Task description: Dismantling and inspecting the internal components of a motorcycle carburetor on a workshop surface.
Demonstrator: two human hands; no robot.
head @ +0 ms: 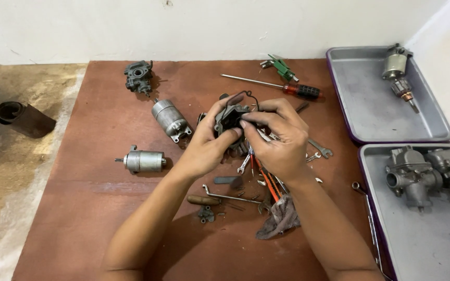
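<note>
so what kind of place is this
Likely a small engine repair spot on the floor: both hands hold a small part over scattered wrenches, a screwdriver and trayed carburetors.

Small engine-repair workshop, prob. informal/floor-level. Evidence: brown work board (105, 208) laid on stained concrete floor (6, 171) against a plain white wall (183, 26); starter motors (141, 161) & a carburettor (138, 77) lying loose on it; hand tools scattered about, e.g. red-handled screwdriver (274, 86), small spanners (320, 149), greasy rag (282, 216). Two metal trays (371, 114) at the right hold more parts, incl. an armature (399, 73) & carb bodies (412, 177).
</note>
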